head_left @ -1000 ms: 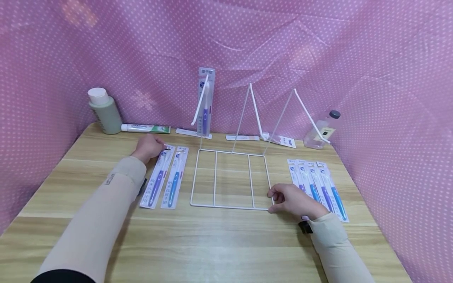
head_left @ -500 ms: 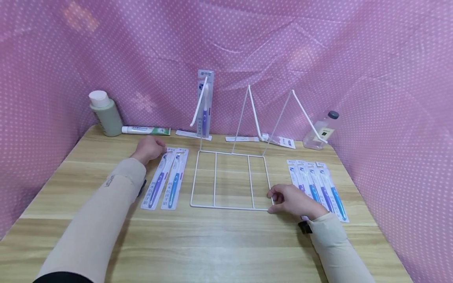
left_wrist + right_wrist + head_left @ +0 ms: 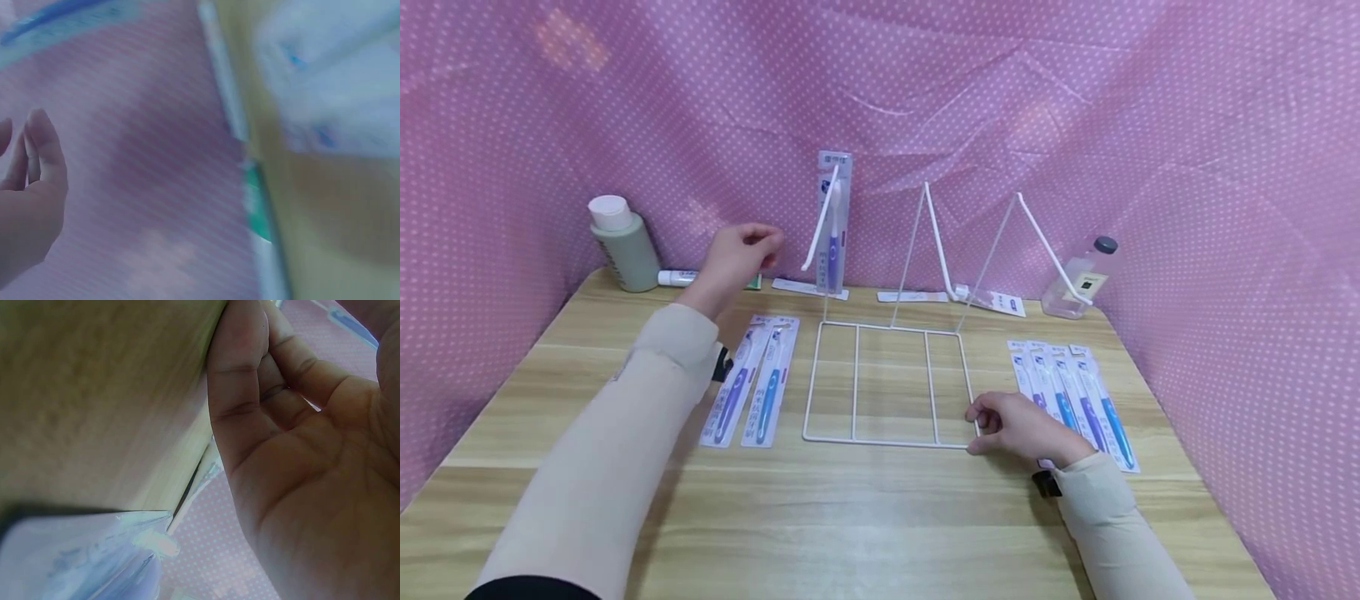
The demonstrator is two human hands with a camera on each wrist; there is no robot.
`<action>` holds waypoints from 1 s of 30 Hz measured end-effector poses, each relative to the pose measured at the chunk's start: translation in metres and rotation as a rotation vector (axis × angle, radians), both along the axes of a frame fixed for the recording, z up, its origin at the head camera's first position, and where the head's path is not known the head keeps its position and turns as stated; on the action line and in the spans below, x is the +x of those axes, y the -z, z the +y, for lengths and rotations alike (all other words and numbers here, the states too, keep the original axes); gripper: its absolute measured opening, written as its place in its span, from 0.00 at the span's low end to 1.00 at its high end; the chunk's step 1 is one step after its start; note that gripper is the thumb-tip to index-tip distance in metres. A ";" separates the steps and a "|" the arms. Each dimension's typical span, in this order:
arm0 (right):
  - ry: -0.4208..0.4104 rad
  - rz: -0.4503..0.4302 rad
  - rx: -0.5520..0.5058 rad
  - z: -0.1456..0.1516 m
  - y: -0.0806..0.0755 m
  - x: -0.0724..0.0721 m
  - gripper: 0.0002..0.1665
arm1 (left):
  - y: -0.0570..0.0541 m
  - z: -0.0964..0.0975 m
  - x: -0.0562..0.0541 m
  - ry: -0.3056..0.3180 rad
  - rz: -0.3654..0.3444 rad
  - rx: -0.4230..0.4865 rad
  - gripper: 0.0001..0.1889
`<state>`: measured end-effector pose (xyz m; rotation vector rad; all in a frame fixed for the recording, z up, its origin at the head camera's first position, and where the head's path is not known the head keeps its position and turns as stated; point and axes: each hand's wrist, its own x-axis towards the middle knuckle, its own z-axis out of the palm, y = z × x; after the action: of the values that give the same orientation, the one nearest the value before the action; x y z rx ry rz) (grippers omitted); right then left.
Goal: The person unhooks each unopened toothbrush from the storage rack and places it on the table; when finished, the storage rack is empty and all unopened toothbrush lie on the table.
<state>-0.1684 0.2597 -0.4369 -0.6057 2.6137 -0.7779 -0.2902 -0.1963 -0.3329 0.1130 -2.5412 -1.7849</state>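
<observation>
My left hand [image 3: 737,254] is raised above the back left of the table, with fingers bent a little and nothing visible in them. To its right, a packaged purple toothbrush [image 3: 833,250] hangs at the left hook of a white wire rack [image 3: 891,442]. My right hand [image 3: 1026,425] pinches the rack's front right corner between thumb and fingers. Two packaged toothbrushes, one purple [image 3: 730,404] and one blue [image 3: 767,400], lie side by side left of the rack. Several more toothbrush packs [image 3: 1112,421] overlap on the right, partly behind the right hand.
A green bottle [image 3: 628,250] with a white cap stands at the back left, beside a toothpaste tube [image 3: 676,278] partly covered by the left hand. A clear bottle [image 3: 1073,292] stands at the back right. Pink dotted cloth [image 3: 880,75] surrounds the table [image 3: 850,525].
My left hand has risen from the top of the left toothbrush packs and moved right, toward the hanging pack. The packs stay on the table. The right hand has kept its place on the rack.
</observation>
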 end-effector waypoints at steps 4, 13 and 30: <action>0.008 -0.010 -0.008 0.000 -0.001 0.002 0.22 | -0.027 0.018 -0.002 0.018 0.073 0.105 0.21; 0.021 -0.017 0.002 -0.002 -0.004 0.004 0.21 | -0.065 0.043 -0.008 0.084 0.164 0.365 0.20; 0.001 -0.015 -0.002 -0.001 -0.003 0.002 0.21 | -0.064 0.062 -0.017 0.022 0.177 0.557 0.14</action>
<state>-0.1665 0.2583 -0.4341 -0.5965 2.5997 -0.7826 -0.3073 -0.1341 -0.2685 -0.0589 -1.8764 -2.3382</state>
